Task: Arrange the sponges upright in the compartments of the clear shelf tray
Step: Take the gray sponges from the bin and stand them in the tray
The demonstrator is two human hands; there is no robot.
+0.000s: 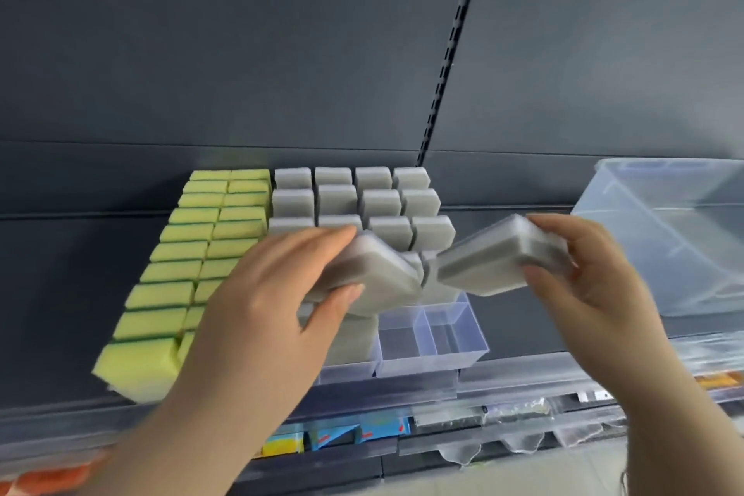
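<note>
My left hand (pixel 282 294) grips a grey sponge (pixel 378 274), thumb below and fingers on top, tilted over the clear shelf tray (pixel 435 358). My right hand (pixel 596 274) holds a second grey sponge (pixel 487 262), also tilted, just to the right of the first. Behind them several grey sponges (pixel 354 197) stand upright in the tray's rear compartments. Two front right compartments (pixel 426 330) show bare clear plastic. My left hand hides the tray's front left part.
Rows of yellow sponges (pixel 193 254) with green edges stand to the left of the tray. A large clear plastic bin (pixel 668 238) sits on the shelf at the right. Packaged goods (pixel 354 435) hang on the shelf below. The dark back panel (pixel 241 52) rises behind.
</note>
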